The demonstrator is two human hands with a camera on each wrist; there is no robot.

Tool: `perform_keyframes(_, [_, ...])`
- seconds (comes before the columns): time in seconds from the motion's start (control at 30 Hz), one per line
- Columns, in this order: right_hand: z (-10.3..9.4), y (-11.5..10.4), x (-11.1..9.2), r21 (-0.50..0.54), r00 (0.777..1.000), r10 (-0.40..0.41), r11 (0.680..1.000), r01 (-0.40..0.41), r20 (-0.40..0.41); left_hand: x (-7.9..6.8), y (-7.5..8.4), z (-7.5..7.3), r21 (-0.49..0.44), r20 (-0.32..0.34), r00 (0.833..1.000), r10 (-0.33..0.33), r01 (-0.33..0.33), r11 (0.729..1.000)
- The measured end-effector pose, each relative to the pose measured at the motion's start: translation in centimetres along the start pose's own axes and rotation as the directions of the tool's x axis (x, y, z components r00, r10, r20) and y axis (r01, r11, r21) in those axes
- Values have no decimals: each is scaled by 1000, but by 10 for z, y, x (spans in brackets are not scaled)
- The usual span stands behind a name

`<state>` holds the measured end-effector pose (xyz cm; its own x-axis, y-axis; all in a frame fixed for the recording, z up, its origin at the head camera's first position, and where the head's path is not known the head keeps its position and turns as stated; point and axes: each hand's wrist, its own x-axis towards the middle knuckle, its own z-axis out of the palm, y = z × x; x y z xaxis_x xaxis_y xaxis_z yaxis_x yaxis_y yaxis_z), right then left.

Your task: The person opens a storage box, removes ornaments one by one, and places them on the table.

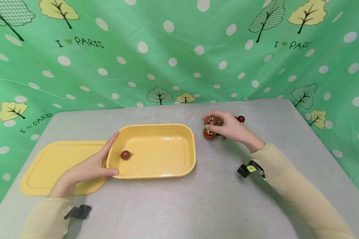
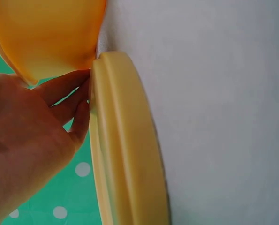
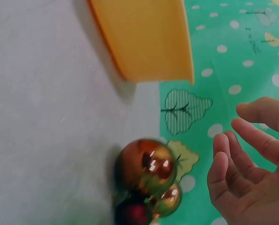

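A yellow rectangular container (image 1: 155, 172) stands on the table with a small dark red Christmas bauble (image 1: 125, 155) at its left end. My left hand (image 1: 88, 166) spans that end, thumb at the near corner of the rim and index finger straight along the far one. Over a cluster of baubles to the right hovers my right hand (image 1: 227, 127), fingers loosely bent and spread with nothing between them. The right wrist view has a shiny copper bauble (image 3: 146, 166), a smaller gold bauble (image 3: 168, 200) and a dark red bauble (image 3: 133, 213), all apart from the fingers.
The yellow lid (image 1: 57, 162) lies flat left of the container, partly under my left forearm. Another dark red bauble (image 1: 241, 119) sits beyond my right hand. Behind the grey table (image 1: 179, 209) hangs a green dotted cloth (image 1: 179, 46).
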<state>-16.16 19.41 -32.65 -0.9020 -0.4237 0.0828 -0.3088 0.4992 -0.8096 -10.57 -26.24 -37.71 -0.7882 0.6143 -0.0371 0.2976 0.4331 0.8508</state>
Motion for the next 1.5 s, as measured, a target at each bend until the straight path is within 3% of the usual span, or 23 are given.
perform_keyframes(0.33, [17, -30, 22, -12, 983, -141, 990, 143, 118, -1, -1, 0, -8, -3, 1000, 0, 0, 1000])
perform_keyframes(0.7, [41, -64, 47, -12, 925, -271, 959, 284, 265, 0, -1, 0, -5, -2, 1000, -3, 3, 1000])
perform_keyframes(1.0, [61, -78, 64, -7, 879, -302, 945, 327, 368, -1, -1, 0, 10, -10, 1000, 8, -7, 1000])
perform_keyframes(1.5, [94, -92, 89, -19, 834, -271, 948, 318, 481, 0, -1, 0, -5, -10, 1000, -7, 7, 1000])
